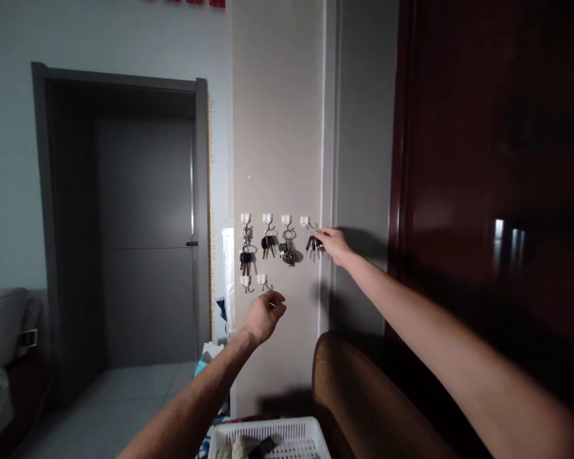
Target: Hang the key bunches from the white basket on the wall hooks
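My right hand (332,245) pinches a bunch of keys (313,245) by its ring, just under the white hook (305,221) at the right end of the upper row. Whether that ring sits on the hook I cannot tell. Below the lower row, my left hand (265,315) is loosely curled, thumb and forefinger a little apart, with nothing visible between them. Nearest to it is a bare white hook (262,280); another bare hook (245,282) is to its left. From the upper hooks hang dark-headed keys (245,261), a second key bunch (268,244) and keys with a round brass-coloured charm (288,256).
A white plastic basket (287,426) with some items stands at the bottom, beside a brown rounded wooden panel (358,395). A grey door (146,242) is on the left, and a glossy dark red cabinet (459,159) is on the right.
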A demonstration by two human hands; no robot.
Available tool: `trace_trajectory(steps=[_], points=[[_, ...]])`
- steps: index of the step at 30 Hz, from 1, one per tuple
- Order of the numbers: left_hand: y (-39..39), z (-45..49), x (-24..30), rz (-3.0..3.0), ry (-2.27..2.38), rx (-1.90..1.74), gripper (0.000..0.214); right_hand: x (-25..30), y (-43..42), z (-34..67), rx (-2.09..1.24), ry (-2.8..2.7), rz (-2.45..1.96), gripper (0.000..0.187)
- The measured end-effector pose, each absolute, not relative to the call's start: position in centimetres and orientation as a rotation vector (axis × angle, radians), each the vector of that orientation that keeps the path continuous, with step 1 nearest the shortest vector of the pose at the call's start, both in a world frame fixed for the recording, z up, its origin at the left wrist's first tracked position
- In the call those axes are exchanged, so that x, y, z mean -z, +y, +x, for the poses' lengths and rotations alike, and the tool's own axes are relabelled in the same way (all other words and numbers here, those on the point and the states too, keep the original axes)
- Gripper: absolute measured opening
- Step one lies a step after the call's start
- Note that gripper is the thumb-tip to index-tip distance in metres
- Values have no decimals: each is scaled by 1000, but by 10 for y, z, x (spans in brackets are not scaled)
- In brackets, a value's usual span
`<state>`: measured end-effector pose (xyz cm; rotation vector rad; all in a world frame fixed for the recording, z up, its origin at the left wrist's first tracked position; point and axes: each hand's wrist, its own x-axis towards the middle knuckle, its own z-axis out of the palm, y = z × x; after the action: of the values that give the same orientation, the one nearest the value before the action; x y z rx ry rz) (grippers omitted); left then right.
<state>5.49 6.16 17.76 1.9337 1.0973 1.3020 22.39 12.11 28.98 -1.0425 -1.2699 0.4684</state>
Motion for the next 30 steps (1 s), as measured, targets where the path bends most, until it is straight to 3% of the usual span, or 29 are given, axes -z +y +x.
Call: trace_trajectory(steps=[8,18,25,30], points=[[64,57,-181,1969,1149,-1220,13,-323,164,223,-364,-1144,-1218,7],[75,44,-149,1920,1198,-1161,15,-297,186,223,-326,-1141,-1352,12],[55,28,-96,1923,1300,-1015,18,-248,151,229,-11,-1385,-1501,23],[26,21,-41,1964,1424,-738,20,-171,96,210,-33,-2024,-1575,27]])
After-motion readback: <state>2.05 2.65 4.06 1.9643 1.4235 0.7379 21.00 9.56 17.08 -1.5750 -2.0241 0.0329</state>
